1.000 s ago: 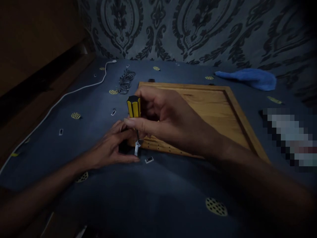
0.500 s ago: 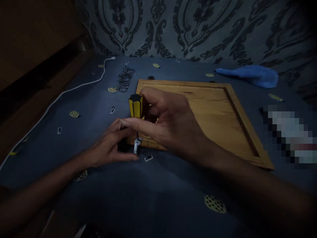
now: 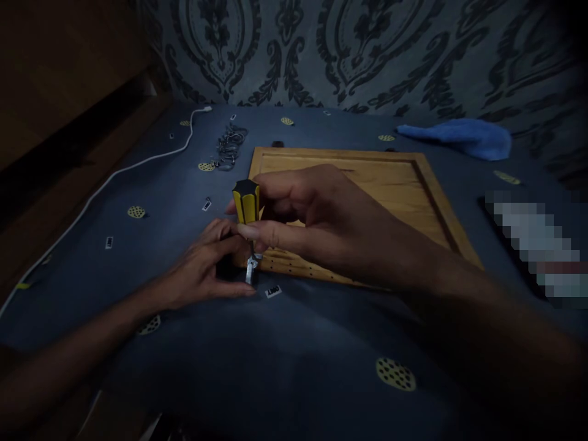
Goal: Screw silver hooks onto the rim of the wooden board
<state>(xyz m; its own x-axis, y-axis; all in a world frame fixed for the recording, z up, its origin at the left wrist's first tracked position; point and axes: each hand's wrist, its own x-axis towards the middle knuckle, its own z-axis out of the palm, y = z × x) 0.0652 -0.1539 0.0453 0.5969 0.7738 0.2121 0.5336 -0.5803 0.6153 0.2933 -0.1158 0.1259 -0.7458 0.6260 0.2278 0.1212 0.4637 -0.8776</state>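
Observation:
My right hand (image 3: 331, 223) grips a screwdriver (image 3: 247, 202) with a yellow and black handle, thumb and fingers around it. Upright, its shaft points down at a small silver metal fitting (image 3: 250, 269) by the near left corner of a framed wooden panel (image 3: 367, 184). My left hand (image 3: 206, 263) steadies that fitting, its thumb against the lower end and its index finger near the upper end. The left hand's other fingers are curled and partly in shadow. The screwdriver's tip is too small and dark to make out against the fitting.
Small metal pieces (image 3: 231, 147) lie in a heap beyond the panel's left corner. A white cable (image 3: 151, 157) runs along the left side. A blue cloth (image 3: 478, 138) lies at the back right, and a blurred dark-edged object (image 3: 533, 239) on the right.
My right hand's grip has turned a little around the screwdriver handle, its fingers now farther left. The handle leans slightly more. My left hand and the fitting stay nearly in place.

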